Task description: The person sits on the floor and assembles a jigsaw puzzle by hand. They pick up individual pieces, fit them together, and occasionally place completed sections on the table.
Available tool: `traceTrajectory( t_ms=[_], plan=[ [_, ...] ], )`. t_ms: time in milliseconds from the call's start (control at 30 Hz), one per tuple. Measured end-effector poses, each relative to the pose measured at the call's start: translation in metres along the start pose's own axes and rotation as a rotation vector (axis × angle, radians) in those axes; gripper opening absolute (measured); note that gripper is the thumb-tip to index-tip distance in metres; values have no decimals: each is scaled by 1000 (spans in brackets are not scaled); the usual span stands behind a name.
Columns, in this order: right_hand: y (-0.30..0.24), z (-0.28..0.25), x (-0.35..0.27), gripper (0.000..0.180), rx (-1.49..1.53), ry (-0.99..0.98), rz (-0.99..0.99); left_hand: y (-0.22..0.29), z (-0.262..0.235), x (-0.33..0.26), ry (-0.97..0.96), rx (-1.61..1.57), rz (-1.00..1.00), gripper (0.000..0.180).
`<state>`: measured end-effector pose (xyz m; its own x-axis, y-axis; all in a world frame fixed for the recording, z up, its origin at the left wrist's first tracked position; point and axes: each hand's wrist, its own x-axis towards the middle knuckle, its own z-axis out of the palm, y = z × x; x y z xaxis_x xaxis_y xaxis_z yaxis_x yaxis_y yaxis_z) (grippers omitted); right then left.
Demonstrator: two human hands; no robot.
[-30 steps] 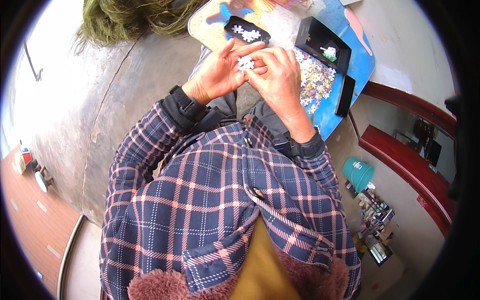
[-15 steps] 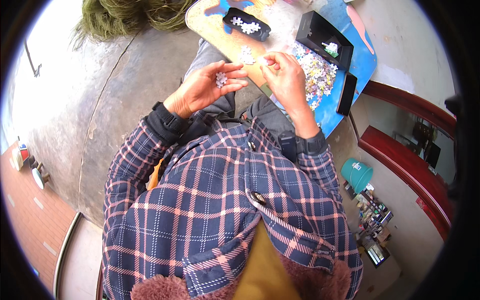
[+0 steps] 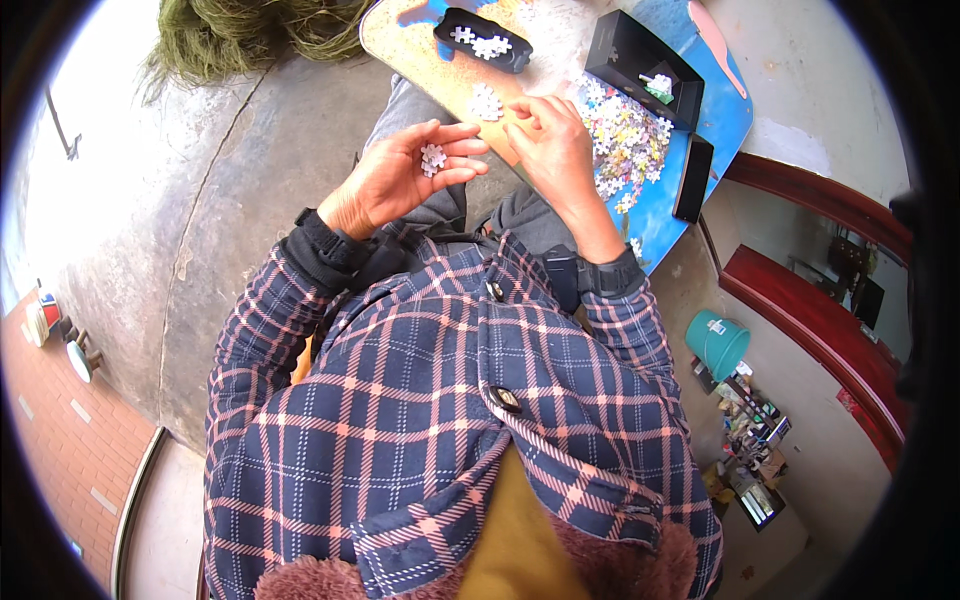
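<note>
My left hand (image 3: 400,172) is turned palm up with its fingers stretched out. A little cluster of white jigsaw puzzle pieces (image 3: 432,160) lies on it, by the base of the fingers. My right hand (image 3: 552,140) hovers over the table edge, its thumb and bent fingers a little apart, and no piece shows between them. Just left of its fingertips, a small heap of white puzzle pieces (image 3: 487,102) rests on the tabletop. To its right spreads a big pile of multicoloured puzzle pieces (image 3: 628,138), partly hidden by the hand.
A black tray (image 3: 512,62) with several white pieces sits at the table's far left. Behind the pile stands an open black box (image 3: 615,62) with a few pieces inside; a narrow black box part (image 3: 693,180) lies at the right edge. A teal bucket (image 3: 718,345) is on the floor.
My right hand has moved slightly left, and its thumb and fingers have parted from a pinch on a white puzzle piece. My left hand stays nearly still with its pieces.
</note>
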<state>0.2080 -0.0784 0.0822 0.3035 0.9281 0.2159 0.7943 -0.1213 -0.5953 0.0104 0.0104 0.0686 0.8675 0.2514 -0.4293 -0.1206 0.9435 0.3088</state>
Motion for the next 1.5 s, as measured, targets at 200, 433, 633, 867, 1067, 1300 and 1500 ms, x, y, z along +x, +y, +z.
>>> traceTrajectory(
  t_ms=[200,433,633,867,1067,1300,1500],
  plan=[
    [14,2,1,16,34,-4,24,-8,7,2,8,33,-59,46],
    [23,22,13,19,5,13,-66,-9,5,0,16,47,-50,44],
    [21,19,15,17,-51,5,-118,-9,5,1,19,45,-63,44],
    [-9,-12,21,18,30,-40,-67,-9,3,-1,-7,12,-59,45],
    [-34,-95,89,18,-50,247,-161,5,19,-3,-53,29,-36,45],
    [-23,-127,171,22,-367,502,-214,14,37,-5,-101,44,27,46],
    [-15,-104,159,26,-372,399,-183,17,34,-5,-102,2,54,47]
  ],
)
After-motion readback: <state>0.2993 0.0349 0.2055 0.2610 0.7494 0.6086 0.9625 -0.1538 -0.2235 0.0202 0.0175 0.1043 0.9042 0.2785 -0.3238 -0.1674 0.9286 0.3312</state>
